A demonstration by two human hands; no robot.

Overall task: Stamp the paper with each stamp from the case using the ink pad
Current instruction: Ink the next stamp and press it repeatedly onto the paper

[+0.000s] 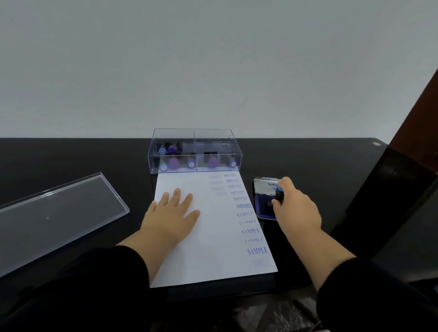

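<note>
This looks like an office or home desk corner — a glossy black tabletop pushed against a bare, pale wall. Stationery sets the tone: a white sheet of paper stamped with words like SAMPLE and AMENDED, a clear plastic case of stamps at the far edge, an open ink pad — and a dark wooden upright at far right.

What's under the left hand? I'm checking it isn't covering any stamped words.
The left hand lies flat on blank paper; the prints run beside it. Paper beneath the palm is hidden.
</note>
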